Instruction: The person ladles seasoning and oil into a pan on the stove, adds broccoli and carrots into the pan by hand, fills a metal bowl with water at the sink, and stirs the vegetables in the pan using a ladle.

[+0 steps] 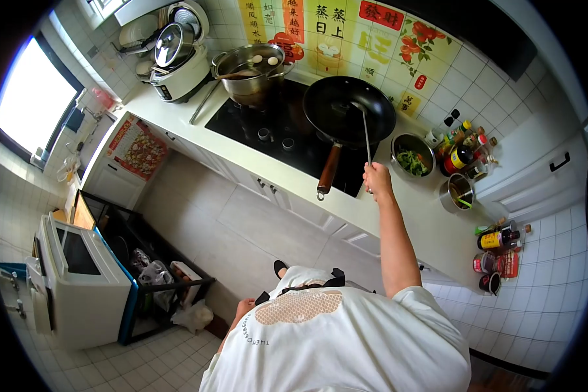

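The right hand (377, 178) wraps its fingers round a long utensil (366, 136) in the wok (336, 116); a red wall label (380, 16) reads "發財". I can't tell how the left hand (244, 307) holds its fingers.

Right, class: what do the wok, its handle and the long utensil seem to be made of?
The wok: probably metal, perhaps coated, from its black surface with soft highlights. Its handle: likely varnished wood, being reddish-brown and glossy. The long utensil in the right hand: apparently bare metal, perhaps steel, by its silvery-grey shaft.
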Motion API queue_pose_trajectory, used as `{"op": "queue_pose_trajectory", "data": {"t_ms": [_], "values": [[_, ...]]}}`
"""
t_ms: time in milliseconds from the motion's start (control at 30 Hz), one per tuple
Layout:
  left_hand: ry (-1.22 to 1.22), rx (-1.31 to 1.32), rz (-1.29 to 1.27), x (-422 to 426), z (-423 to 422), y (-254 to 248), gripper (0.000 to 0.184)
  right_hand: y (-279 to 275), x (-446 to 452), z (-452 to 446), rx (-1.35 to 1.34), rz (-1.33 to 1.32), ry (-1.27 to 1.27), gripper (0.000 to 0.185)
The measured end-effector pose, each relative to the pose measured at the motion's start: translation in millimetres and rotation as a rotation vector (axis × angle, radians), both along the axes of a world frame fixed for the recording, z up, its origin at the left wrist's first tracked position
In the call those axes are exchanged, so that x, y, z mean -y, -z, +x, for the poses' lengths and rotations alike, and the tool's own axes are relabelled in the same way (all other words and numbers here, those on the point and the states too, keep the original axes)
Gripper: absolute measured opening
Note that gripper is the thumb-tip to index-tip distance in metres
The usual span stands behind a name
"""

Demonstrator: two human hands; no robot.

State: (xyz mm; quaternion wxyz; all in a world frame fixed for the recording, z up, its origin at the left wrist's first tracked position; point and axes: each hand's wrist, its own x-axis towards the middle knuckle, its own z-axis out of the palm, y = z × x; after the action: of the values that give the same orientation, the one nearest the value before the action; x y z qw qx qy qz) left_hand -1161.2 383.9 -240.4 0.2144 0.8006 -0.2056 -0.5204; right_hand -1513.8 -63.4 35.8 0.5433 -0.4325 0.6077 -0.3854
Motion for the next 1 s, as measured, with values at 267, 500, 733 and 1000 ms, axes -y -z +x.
{"op": "queue_pose_trajectory", "data": {"t_ms": [267,500,733,1000], "values": [[0.27,0.182,-0.01,2.2,3.1,7.5,0.029,-16.5,-23.2,-16.1,0.059,0.026,0.005,0.024],[0.148,-0.015,-0.055,1.0,16.3,49.1,0.03,-25.6,-44.3,-13.3,-0.082,-0.02,-0.117,0.017],[0.201,0.124,0.013,13.1,-5.4,9.0,0.029,-10.7,-23.6,-6.5,-0.221,-0.095,-0.164,0.013],[0.226,0.298,-0.01,-2.7,-18.9,-17.0,0.029,-8.5,4.7,6.4,-0.662,-0.261,-0.124,0.019]]}}
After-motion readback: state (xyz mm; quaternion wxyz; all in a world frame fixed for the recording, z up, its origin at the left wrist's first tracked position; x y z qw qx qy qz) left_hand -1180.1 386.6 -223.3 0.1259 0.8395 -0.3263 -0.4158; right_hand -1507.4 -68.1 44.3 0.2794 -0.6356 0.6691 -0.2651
